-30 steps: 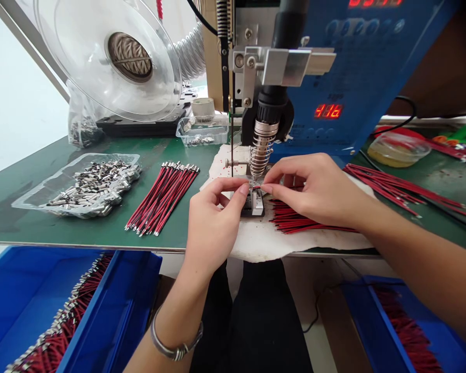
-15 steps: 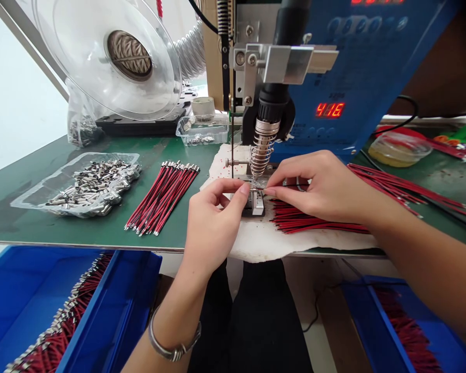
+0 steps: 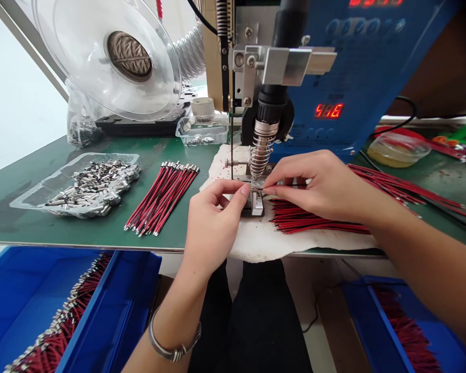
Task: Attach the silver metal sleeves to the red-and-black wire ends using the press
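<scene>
My left hand (image 3: 212, 223) is pinched shut at a small metal fixture (image 3: 257, 203) under the soldering iron tip (image 3: 261, 153); what it pinches is too small to name. My right hand (image 3: 320, 184) is pinched shut from the other side of the same fixture, holding a thin red wire at its end. Beneath my right hand lies a pile of red wires (image 3: 306, 221) on a white cloth (image 3: 264, 241). A finished bundle of red-black wires with metal ends (image 3: 161, 197) lies left of my left hand.
A clear tray of metal terminals (image 3: 87, 186) sits at the left. A clear solder spool (image 3: 112, 57) hangs above it. The blue machine (image 3: 357, 72) shows red digits. More red wires (image 3: 404, 189) lie to the right. Blue bins (image 3: 62, 311) with wires stand below the bench edge.
Both hands stay pinched at the fixture; my right hand's fingertips have shifted only slightly.
</scene>
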Demonstrator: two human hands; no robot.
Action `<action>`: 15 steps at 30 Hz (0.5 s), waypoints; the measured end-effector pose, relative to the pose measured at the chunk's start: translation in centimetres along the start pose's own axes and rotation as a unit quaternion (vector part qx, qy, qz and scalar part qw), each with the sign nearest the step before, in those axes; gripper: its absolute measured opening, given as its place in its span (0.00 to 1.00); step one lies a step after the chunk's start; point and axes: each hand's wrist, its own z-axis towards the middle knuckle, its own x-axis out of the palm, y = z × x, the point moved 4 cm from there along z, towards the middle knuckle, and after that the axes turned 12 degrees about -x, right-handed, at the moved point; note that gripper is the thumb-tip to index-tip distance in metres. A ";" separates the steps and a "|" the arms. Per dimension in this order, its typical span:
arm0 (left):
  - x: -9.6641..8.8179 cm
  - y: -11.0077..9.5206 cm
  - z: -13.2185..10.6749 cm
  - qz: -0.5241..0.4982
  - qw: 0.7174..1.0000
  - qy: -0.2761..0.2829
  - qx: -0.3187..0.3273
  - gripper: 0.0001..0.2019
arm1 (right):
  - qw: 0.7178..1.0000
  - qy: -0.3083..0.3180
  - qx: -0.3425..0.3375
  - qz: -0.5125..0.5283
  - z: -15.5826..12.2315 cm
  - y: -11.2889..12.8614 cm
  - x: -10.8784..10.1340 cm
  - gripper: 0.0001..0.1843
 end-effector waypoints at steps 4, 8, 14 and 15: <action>0.0 -0.1 -0.1 0.004 1.000 -0.002 0.005 0.11 | 1.000 0.002 0.002 0.000 0.1 0.1 0.0 0.07; 0.0 -0.1 -0.2 0.007 1.000 -0.001 0.004 0.11 | 1.000 0.007 0.008 -0.006 0.1 0.1 0.0 0.08; 0.0 0.1 -0.1 -0.005 1.000 0.004 0.007 0.11 | 1.000 0.013 0.019 -0.005 0.1 0.2 -0.1 0.08; 0.0 0.1 -0.1 -0.007 1.000 0.005 0.008 0.11 | 1.000 0.013 0.020 -0.006 0.1 0.2 -0.1 0.08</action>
